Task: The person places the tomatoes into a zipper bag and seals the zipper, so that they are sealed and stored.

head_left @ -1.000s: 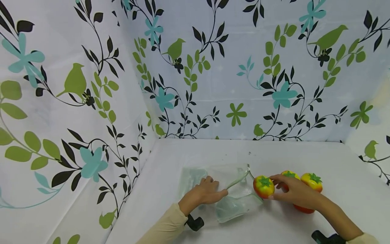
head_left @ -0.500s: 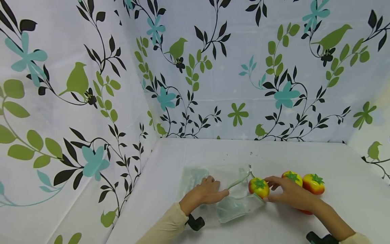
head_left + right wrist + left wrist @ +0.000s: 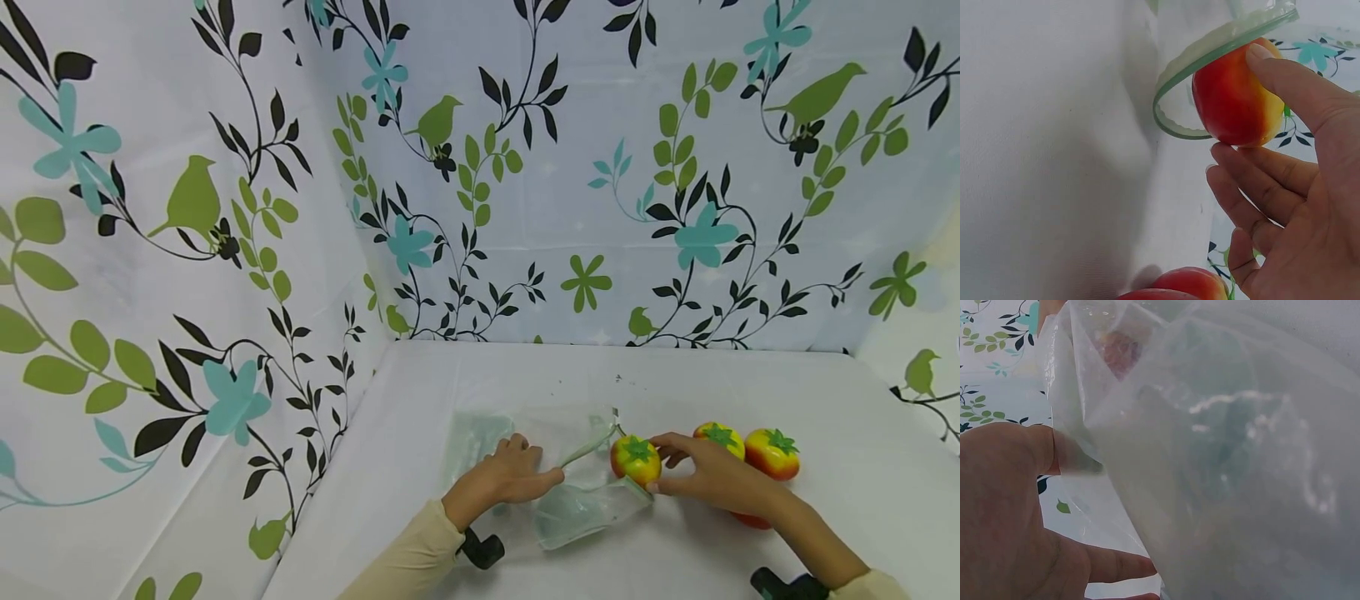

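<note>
A clear zip bag [image 3: 573,512] with a pale green edge lies on the table, its mouth spread towards the right. My left hand [image 3: 510,475] holds the bag, the thumb at its opening; in the left wrist view the thumb tip shows through the plastic. My right hand [image 3: 712,479] grips a red-and-yellow toy persimmon [image 3: 635,458] with a green leafy top. In the right wrist view the thumb presses one side of the toy persimmon [image 3: 1235,100] and fingertips touch the other. Part of the toy sits within the green-edged mouth.
More toy persimmons stand behind and beside my right hand: one at the back [image 3: 718,437], another to the right [image 3: 772,454], and one partly hidden under the wrist [image 3: 752,521]. Patterned cloth [image 3: 480,250] rises behind the white table [image 3: 495,375].
My right hand has moved slightly left, carrying the toy persimmon into the bag's mouth. In the last half second it has hardly moved. The left hand has stayed on the bag.
</note>
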Motion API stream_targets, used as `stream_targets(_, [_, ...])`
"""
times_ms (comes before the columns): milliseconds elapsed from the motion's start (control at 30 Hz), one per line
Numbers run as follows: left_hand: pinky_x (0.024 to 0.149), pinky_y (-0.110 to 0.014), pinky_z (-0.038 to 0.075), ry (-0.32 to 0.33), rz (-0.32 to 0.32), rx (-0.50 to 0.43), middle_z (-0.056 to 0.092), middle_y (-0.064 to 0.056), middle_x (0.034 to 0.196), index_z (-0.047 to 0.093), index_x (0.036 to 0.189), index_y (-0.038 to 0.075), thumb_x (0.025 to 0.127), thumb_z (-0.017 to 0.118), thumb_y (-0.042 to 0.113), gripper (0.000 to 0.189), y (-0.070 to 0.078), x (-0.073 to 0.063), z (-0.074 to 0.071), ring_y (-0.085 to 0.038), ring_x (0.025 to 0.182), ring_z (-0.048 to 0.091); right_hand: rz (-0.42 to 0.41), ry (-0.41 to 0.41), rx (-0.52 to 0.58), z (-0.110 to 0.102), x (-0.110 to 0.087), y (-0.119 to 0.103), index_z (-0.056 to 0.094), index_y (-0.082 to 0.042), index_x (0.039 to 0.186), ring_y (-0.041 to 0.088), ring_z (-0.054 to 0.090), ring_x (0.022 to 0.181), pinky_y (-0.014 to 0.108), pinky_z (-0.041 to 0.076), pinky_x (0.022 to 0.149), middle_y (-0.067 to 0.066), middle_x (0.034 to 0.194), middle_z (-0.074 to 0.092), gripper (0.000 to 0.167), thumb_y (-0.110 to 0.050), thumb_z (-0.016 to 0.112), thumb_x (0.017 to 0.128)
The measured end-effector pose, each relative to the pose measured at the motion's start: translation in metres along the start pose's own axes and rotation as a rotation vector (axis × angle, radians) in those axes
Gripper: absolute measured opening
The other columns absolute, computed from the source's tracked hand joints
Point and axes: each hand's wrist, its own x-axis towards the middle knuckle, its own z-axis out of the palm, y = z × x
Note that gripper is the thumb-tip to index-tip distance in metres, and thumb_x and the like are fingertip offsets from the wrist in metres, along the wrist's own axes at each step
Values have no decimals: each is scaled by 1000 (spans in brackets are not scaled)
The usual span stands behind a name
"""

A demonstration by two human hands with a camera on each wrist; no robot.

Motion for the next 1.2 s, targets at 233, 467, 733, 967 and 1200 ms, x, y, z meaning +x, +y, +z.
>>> stream_targets(233, [109, -62, 42, 7, -2, 1, 47, -12, 152, 59, 148, 13, 98, 46, 65, 74, -1, 0, 1, -33, 140, 45, 1, 3, -37, 8, 10, 5, 63, -8, 140, 19, 66, 106, 42, 59, 88, 1, 121, 71, 66, -44, 83, 88])
stream_targets(467, [107, -61, 43, 15, -3, 6, 48, -11, 151, 59, 148, 14, 97, 46, 65, 74, -2, 0, 2, -32, 138, 46, -6, -22, -2, 13, 15, 2, 63, -9, 139, 20, 65, 107, 43, 59, 89, 0, 120, 71, 63, -40, 84, 88])
stream_targets(733, [108, -63, 42, 16, 3, -19, 47, -12, 152, 58, 150, 13, 98, 46, 63, 74, -1, -2, 1, -33, 139, 45, 33, -12, 22, 14, 8, -7, 62, -9, 140, 22, 65, 109, 49, 58, 91, 1, 121, 71, 64, -38, 85, 88])
stream_targets(967, [110, -65, 40, 16, 2, -12, 47, -13, 153, 57, 151, 12, 97, 44, 65, 76, -2, -3, -2, -33, 140, 44, -33, -19, 2, 16, 10, -10, 62, -11, 141, 19, 65, 107, 36, 58, 89, -2, 122, 71, 63, -39, 84, 89])
stream_targets(1200, [110, -63, 41, 10, -7, 0, 48, -13, 152, 58, 150, 12, 97, 46, 65, 77, 0, -2, 0, -33, 138, 45, -67, -75, 47, 24, 22, -11, 62, -5, 141, 17, 64, 100, 26, 57, 84, 1, 119, 70, 58, -22, 82, 89])
